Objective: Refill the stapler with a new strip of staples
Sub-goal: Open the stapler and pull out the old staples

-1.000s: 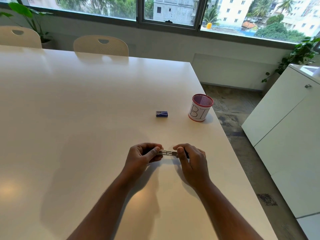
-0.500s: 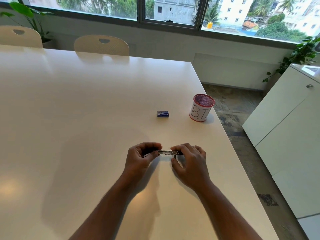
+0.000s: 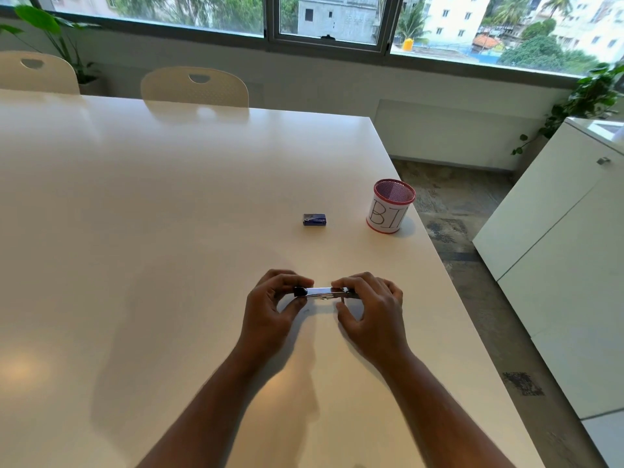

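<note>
Both hands hold the stapler (image 3: pixel 324 292) just above the table (image 3: pixel 169 231): left hand (image 3: pixel 270 307) pinches its black end, right hand (image 3: pixel 371 310) grips the other end. Long axis runs left-right between the grips. Likely opening or closing step; strip not visible. Next: staple box (image 3: pixel 314 219), well beyond the grips.

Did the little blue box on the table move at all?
No. The small blue box lies flat on the white table, left of the red-rimmed mesh cup with the same gap as before. The hands never touch it.
</note>
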Demonstrator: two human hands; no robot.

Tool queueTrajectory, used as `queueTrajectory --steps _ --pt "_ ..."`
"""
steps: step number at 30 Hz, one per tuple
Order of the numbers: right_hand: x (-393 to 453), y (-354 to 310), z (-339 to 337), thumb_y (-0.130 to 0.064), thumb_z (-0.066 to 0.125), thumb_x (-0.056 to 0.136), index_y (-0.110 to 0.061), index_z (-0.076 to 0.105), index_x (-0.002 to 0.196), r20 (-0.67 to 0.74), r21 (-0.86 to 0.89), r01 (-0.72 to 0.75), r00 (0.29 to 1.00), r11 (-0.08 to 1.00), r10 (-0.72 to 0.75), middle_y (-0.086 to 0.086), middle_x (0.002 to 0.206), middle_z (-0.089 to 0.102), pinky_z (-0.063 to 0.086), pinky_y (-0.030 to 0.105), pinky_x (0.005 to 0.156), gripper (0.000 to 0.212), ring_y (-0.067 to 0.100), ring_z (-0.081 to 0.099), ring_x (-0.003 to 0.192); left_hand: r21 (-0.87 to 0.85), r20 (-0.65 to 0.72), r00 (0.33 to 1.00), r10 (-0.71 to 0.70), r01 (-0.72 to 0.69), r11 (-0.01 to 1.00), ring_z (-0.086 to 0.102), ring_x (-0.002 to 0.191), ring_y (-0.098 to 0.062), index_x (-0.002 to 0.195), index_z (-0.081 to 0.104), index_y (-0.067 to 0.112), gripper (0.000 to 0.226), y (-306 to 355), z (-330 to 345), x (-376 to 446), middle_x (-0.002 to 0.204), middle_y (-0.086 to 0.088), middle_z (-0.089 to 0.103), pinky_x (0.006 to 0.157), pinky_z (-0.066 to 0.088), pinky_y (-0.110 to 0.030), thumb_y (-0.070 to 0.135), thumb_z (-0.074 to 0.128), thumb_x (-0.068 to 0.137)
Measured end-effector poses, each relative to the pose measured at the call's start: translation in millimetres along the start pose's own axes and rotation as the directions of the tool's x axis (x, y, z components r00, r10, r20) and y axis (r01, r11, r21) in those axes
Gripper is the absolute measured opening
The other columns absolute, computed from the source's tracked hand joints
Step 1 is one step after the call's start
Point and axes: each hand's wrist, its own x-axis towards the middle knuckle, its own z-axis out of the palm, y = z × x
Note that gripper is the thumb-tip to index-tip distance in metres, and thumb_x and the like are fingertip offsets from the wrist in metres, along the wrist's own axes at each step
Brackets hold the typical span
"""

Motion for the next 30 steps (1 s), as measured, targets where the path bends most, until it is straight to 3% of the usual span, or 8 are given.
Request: queueTrajectory --steps 5,9,17,21,24,30 --pt "-1.0 -1.6 1.9 -0.016 0.072 0.081 -0.032 0.070 0.105 0.040 -0.055 0.087 0.996 0.995 -0.084 -0.016 0.098 0.071 0.044 0.042 0.095 0.028 0.007 0.062 0.091 0.043 -0.051 0.998 0.025 -0.023 0.999 0.073 0.102 -0.018 0.101 0.080 0.011 0.033 -1.9 4.6 -2.3 0.106 -0.001 0.074 0.091 0.060 -0.028 -0.016 0.070 0.085" --pt "-0.4 1.9 3.3 -0.017 0.070 0.086 -0.029 0.072 0.109 0.030 0.003 0.066 0.997 0.998 -0.067 -0.016 0.100 0.075 0.048 0.041 0.087 0.027 0.006 0.062 0.091 0.054 -0.063 0.998 -0.016 0.019 0.998 0.074 0.099 -0.013 0.100 0.081 0.017 0.035 1.5 7.1 -3.4 0.102 0.003 0.077 0.090 0.060 -0.025 -0.013 0.072 0.085" --pt "-2.0 2.2 6.9 -0.019 0.070 0.093 -0.032 0.056 0.123 -0.040 0.111 0.005 0.999 0.994 -0.001 -0.010 0.104 0.071 0.047 0.031 0.088 0.036 -0.002 0.053 0.092 0.009 -0.098 0.995 -0.033 0.035 0.999 0.074 0.099 -0.016 0.103 0.078 0.024 0.040 3.5 5.6 -3.3 0.102 0.003 0.078 0.088 0.059 -0.023 -0.012 0.066 0.090" --pt "-2.3 0.5 6.3 -0.019 0.073 0.094 -0.029 0.057 0.119 -0.083 0.101 0.052 0.996 0.994 -0.044 -0.011 0.103 0.073 0.047 0.028 0.084 0.031 -0.005 0.052 0.089 0.146 -0.136 0.982 0.129 -0.109 0.983 0.072 0.101 -0.012 0.108 0.076 0.019 0.039 3.9 4.2 -3.0 0.106 0.004 0.075 0.090 0.055 -0.018 -0.014 0.066 0.089" --pt "2.4 -1.1 5.9 -0.017 0.074 0.095 -0.027 0.061 0.120 -0.046 0.136 0.069 0.997 0.988 -0.063 -0.009 0.105 0.074 0.056 0.036 0.082 0.029 0.002 0.063 0.084 0.259 -0.180 0.962 0.203 -0.152 0.954 0.070 0.101 -0.006 0.109 0.078 0.010 0.036 1.1 5.6 -2.7 0.105 0.001 0.074 0.089 0.052 -0.012 -0.016 0.066 0.087" --pt "22.2 6.6 6.2 -0.009 0.071 0.095 -0.024 0.074 0.123 0.016 0.122 0.112 0.993 0.986 -0.115 -0.004 0.100 0.074 0.058 0.040 0.070 0.032 0.014 0.068 0.080 0.388 -0.231 0.961 0.150 -0.051 0.920 0.062 0.097 0.000 0.107 0.080 0.011 0.036 -1.4 11.8 -1.4 0.112 -0.007 0.067 0.090 0.045 -0.003 -0.016 0.068 0.087"
